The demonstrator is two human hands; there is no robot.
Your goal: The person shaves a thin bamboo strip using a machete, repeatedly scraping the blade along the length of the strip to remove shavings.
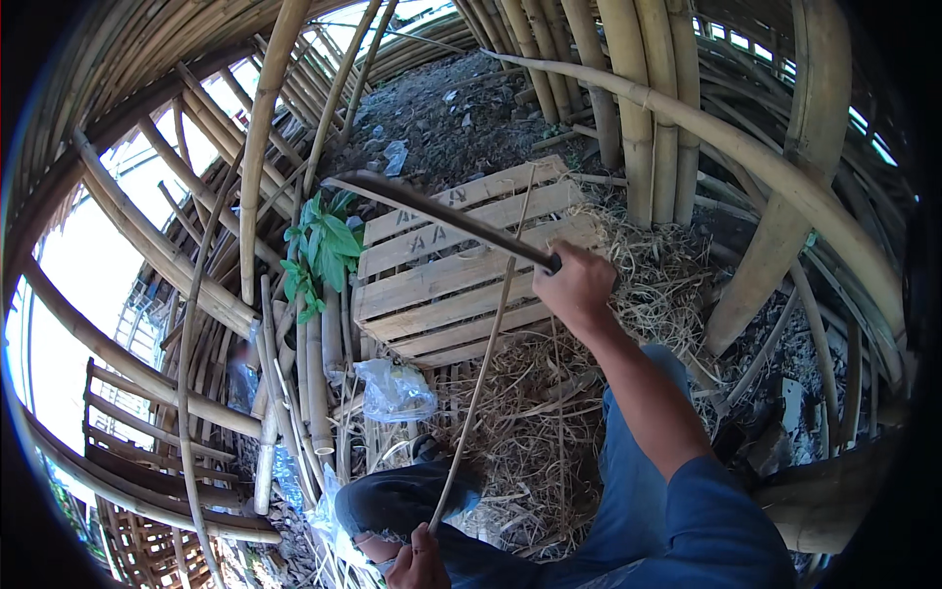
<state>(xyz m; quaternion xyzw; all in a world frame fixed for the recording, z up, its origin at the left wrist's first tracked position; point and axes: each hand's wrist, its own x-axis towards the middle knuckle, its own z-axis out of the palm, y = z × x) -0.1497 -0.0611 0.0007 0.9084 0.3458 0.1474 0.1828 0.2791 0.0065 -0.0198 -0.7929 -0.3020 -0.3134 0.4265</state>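
My right hand [577,285] is closed round the handle of a long machete [437,218], raised with its dark blade reaching to the upper left. Low in the view, my left hand [420,563] grips the near end of a thin bamboo stick [483,378]. The stick slants up and away, and its far end lies over a slatted wooden crate [446,285]. In this view the blade crosses the stick close to my right hand; whether they touch I cannot tell. Pale shavings [535,412] are heaped between my legs and beside the crate.
Thick bamboo poles [628,108] stand at the back right, with a curved pole [756,162] arching across the right side. Bamboo framing [177,265] lines the left. A leafy green plant [324,245] and a clear plastic bag [392,391] are left of the crate.
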